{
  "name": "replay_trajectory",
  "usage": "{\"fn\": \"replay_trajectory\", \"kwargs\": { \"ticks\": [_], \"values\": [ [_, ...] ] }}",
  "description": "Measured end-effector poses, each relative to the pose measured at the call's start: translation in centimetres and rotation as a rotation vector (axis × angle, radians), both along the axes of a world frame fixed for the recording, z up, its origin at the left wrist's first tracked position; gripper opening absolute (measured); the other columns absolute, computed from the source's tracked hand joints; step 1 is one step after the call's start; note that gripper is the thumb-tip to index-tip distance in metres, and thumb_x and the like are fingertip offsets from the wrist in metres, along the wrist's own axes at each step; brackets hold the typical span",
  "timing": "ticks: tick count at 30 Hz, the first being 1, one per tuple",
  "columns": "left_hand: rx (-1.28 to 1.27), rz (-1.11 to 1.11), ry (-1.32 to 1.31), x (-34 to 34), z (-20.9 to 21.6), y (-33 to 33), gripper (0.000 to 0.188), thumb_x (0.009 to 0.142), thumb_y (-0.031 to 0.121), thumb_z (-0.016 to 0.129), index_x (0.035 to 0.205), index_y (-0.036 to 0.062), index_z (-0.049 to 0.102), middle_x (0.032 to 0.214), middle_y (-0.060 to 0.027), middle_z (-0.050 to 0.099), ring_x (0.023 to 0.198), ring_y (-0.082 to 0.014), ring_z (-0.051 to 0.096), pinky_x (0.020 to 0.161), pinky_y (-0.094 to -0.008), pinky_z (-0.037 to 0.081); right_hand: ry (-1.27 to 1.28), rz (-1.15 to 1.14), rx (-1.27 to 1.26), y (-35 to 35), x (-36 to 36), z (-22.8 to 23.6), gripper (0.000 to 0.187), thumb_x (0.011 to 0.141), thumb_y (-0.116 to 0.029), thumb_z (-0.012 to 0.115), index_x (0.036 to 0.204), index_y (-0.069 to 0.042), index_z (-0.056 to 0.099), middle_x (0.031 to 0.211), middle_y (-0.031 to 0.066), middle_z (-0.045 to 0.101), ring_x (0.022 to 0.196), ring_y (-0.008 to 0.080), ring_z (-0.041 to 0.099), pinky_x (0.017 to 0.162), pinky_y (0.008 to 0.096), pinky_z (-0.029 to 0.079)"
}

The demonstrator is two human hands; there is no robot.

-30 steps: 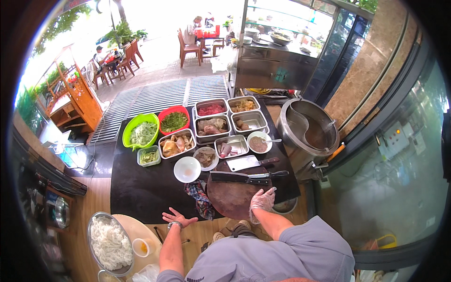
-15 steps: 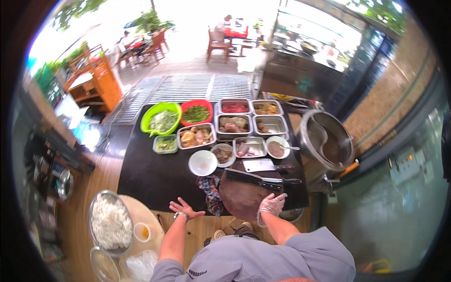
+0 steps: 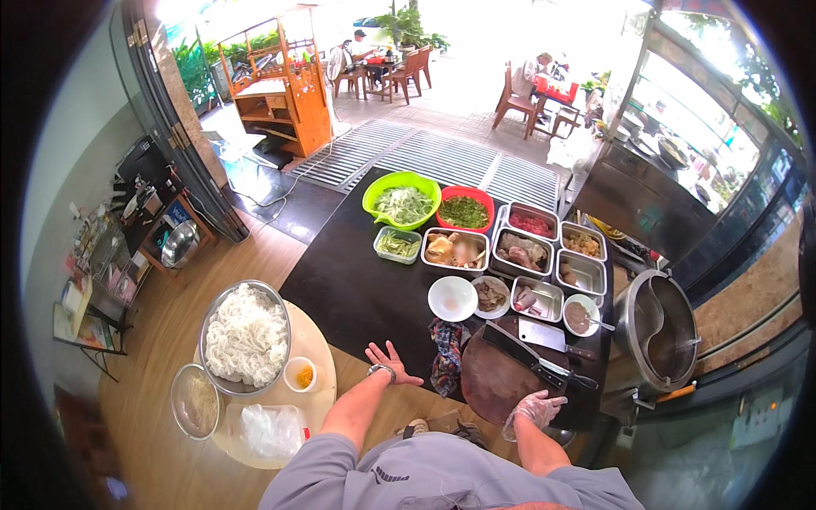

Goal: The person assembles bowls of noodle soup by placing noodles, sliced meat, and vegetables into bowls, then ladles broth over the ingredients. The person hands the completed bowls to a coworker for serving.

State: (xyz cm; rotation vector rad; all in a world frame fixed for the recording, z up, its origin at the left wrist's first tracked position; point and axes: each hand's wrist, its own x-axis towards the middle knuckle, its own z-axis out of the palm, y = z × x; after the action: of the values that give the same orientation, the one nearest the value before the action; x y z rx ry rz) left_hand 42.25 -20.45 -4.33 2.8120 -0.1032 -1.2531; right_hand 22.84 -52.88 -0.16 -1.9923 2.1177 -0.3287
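My left hand, bare with a watch at the wrist, is held with fingers spread near the front edge of the black table. Nothing is in it. My right hand wears a clear plastic glove and rests, fingers stretched out, at the near right edge of a round brown chopping board. Across that board lie a dark-bladed knife and a second knife with a black handle. A cleaver lies just beyond them. Left of the board is a crumpled patterned cloth.
Behind the board stand a white bowl, metal trays of meat, a green colander and a red basket of greens. A large pot is at right. To the left, a round table holds a bowl of white noodles.
The view has swung to the left, so the table and the things on it sit farther right. Both hands keep about the same places by the table edge and board.
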Motion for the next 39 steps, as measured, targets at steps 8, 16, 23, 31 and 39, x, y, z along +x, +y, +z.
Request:
{"fn": "replay_trajectory", "kwargs": {
  "ticks": [8, 16, 23, 31, 39],
  "values": [
    [0.017, -0.06, -0.011, 0.1, -0.1, -0.1, 0.175, 0.055, 0.097, 0.068, 0.15, -0.0099, -0.032, 0.154, -0.047, -0.03, 0.141, -0.0644, -0.033, 0.117, -0.0711, -0.014, 0.022, -0.018, 0.012, -0.3, 0.0, -0.7, 0.064, 0.104, -0.039, 0.05, 0.156, -0.005, 0.036, 0.146, 0.0213, 0.054, 0.13, 0.0359, 0.059, 0.105, 0.0485, 0.051],
    [0.029, -0.081, -0.013, 0.2, 0.0, -0.2, 0.175, 0.054, 0.097, 0.069, 0.152, -0.008, -0.032, 0.154, -0.0465, -0.031, 0.142, -0.0636, -0.032, 0.117, -0.0711, -0.013, 0.041, 0.006, 0.003, 0.2, 0.2, 0.4, 0.064, 0.104, -0.04, 0.048, 0.157, -0.005, 0.035, 0.146, 0.0229, 0.054, 0.129, 0.0366, 0.06, 0.106, 0.0482, 0.05],
    [0.027, -0.097, -0.006, 0.4, -0.2, -0.1, 0.175, 0.056, 0.097, 0.067, 0.147, -0.0119, -0.035, 0.152, -0.0472, -0.033, 0.14, -0.0654, -0.033, 0.117, -0.0715, -0.013, 0.061, 0.022, 0.0, -0.2, 0.0, -0.5, 0.066, 0.105, -0.04, 0.045, 0.158, -0.003, 0.032, 0.146, 0.0234, 0.054, 0.128, 0.0368, 0.06, 0.106, 0.0483, 0.051],
    [-0.005, -0.037, -0.033, 0.0, 0.0, -0.6, 0.176, 0.054, 0.096, 0.07, 0.148, -0.0081, -0.037, 0.147, -0.0503, -0.037, 0.138, -0.0653, -0.036, 0.117, -0.071, -0.012, 0.056, 0.01, -0.006, -0.3, -0.2, -0.2, 0.067, 0.105, -0.041, 0.047, 0.158, -0.002, 0.033, 0.145, 0.0222, 0.055, 0.128, 0.0352, 0.061, 0.103, 0.0463, 0.053],
    [-0.001, -0.011, -0.017, 0.1, 0.1, -0.5, 0.177, 0.053, 0.095, 0.072, 0.149, -0.0058, -0.037, 0.145, -0.0498, -0.039, 0.138, -0.0651, -0.036, 0.118, -0.0701, -0.012, 0.054, 0.012, -0.011, -0.2, 0.0, -0.3, 0.067, 0.105, -0.042, 0.047, 0.157, -0.002, 0.035, 0.142, 0.0228, 0.057, 0.127, 0.0356, 0.061, 0.104, 0.047, 0.052]
  ]
}}
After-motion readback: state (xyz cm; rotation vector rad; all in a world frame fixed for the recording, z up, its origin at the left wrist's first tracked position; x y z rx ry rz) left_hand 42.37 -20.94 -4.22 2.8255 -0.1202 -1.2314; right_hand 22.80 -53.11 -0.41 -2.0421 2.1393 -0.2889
